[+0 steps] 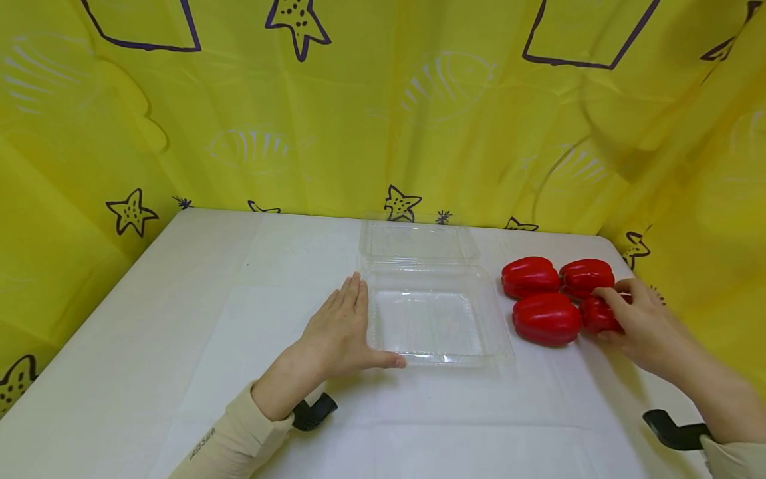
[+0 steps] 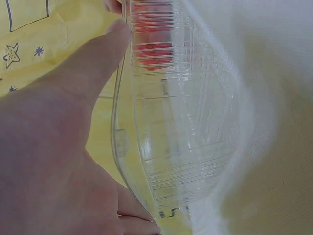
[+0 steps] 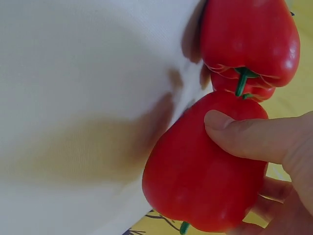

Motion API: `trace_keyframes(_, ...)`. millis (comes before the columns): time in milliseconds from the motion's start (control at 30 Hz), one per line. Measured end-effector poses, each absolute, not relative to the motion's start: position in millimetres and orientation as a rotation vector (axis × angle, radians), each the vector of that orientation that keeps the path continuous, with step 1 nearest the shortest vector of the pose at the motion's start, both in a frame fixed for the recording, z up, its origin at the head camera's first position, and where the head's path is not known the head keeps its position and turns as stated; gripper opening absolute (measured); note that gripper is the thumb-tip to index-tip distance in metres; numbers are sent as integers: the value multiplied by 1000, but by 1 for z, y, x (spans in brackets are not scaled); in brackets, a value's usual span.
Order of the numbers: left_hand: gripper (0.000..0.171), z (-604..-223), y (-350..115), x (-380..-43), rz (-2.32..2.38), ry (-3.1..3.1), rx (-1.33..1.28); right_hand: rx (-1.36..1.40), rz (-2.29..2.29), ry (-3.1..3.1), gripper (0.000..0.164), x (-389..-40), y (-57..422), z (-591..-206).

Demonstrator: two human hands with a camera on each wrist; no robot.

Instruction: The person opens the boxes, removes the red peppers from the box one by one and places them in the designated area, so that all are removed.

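A clear plastic clamshell container point(image 1: 431, 326) lies open on the white table, its lid point(image 1: 419, 241) folded back toward the curtain. My left hand point(image 1: 336, 336) rests along the container's near left corner, fingers straight up its left side and thumb out along the front rim; the left wrist view shows the thumb point(image 2: 105, 51) at that rim. On the right, my right hand point(image 1: 649, 326) grips a red bell pepper point(image 3: 200, 166) with a green stem, thumb on one side and fingers behind. Three more red bell peppers sit beside it, the nearest point(image 1: 546, 319) to its left.
Two bell peppers, one at the back left point(image 1: 529, 277) and one at the back right point(image 1: 586, 277), stand behind the front pair. A yellow curtain point(image 1: 335, 133) with drawn stars and fish hangs behind the white table point(image 1: 179, 332) and down both sides.
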State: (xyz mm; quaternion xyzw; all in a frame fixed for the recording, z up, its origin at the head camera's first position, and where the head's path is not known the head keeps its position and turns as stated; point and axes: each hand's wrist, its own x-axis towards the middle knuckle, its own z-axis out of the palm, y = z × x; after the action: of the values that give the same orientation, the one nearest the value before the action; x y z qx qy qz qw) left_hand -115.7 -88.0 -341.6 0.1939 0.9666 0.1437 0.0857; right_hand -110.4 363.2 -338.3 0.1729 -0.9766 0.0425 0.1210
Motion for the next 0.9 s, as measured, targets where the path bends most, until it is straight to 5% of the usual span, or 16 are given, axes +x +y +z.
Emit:
trace_keyframes(400, 134, -341, -88, -117, 429, 2875, 581, 538, 76, -2856, 74, -111, 360, -342)
trace_keyframes(900, 138, -337, -95, -117, 433, 2874, 586, 543, 250, -2760, 57, -107, 328, -318)
